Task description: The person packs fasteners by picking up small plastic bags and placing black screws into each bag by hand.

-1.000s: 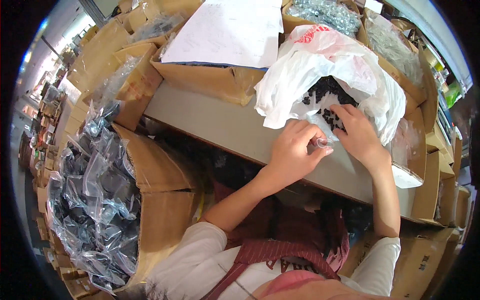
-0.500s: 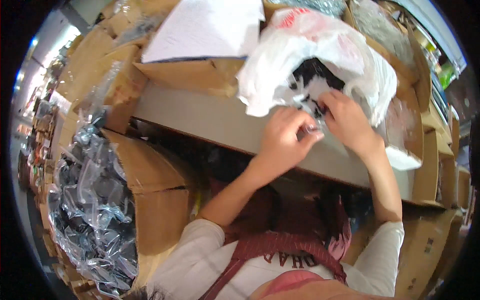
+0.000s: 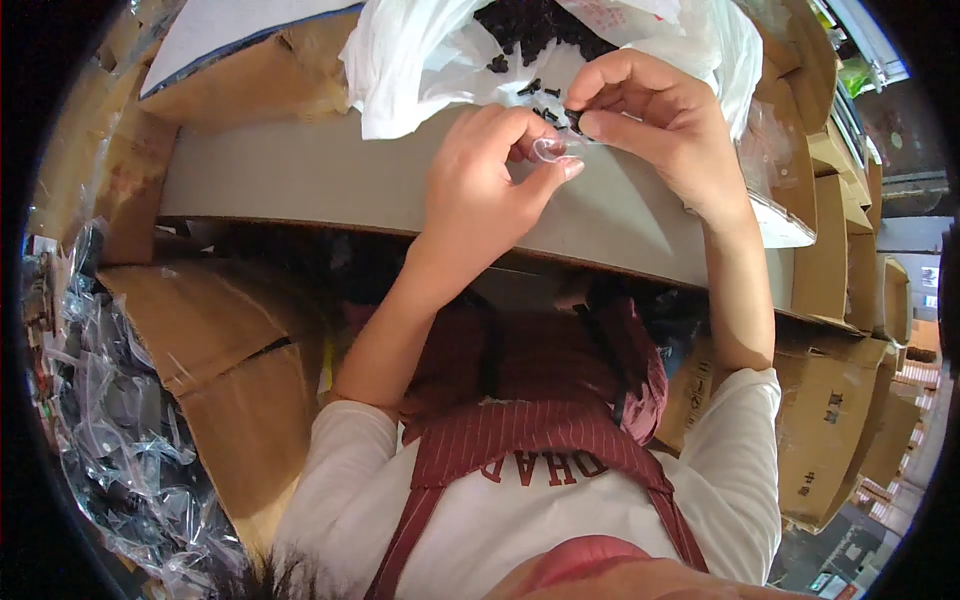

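Left hand (image 3: 480,175) pinches a small clear bag (image 3: 558,150), right hand (image 3: 655,115) feeds in one black screw (image 3: 576,120) (most remain in the white sack (image 3: 420,60)).

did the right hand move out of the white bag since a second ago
Yes. The right hand has drawn back from the white plastic bag opening toward the grey board's near edge, meeting the left hand.
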The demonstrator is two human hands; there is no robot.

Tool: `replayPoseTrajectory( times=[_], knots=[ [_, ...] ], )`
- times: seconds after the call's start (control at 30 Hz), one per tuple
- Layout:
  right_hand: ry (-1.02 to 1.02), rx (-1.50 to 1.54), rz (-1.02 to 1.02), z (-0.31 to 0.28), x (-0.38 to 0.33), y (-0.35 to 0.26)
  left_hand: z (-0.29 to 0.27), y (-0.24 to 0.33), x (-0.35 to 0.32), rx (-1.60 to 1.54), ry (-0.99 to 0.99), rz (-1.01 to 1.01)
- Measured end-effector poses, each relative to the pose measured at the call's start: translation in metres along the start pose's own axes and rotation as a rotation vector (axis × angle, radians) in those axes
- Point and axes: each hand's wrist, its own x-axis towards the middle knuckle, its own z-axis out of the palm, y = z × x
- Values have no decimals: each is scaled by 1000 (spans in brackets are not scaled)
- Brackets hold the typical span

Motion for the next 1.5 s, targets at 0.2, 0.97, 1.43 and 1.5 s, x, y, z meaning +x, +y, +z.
replayPoseTrajectory(
  times=[0.2,0.97,1.43,1.5],
  knots=[
    [-9,178,-76,7,-9,-4,-2,4,2,9,-19,30],
    [-63,-913,31,-7,-8,21,-5,5,0,-7,-15,-3],
    [168,-313,-161,0,-17,-2,-6,0,-2,49,-52,37],
    [120,-359,-224,7,-19,-19,-5,-3,-1,42,-58,46]
  ],
)
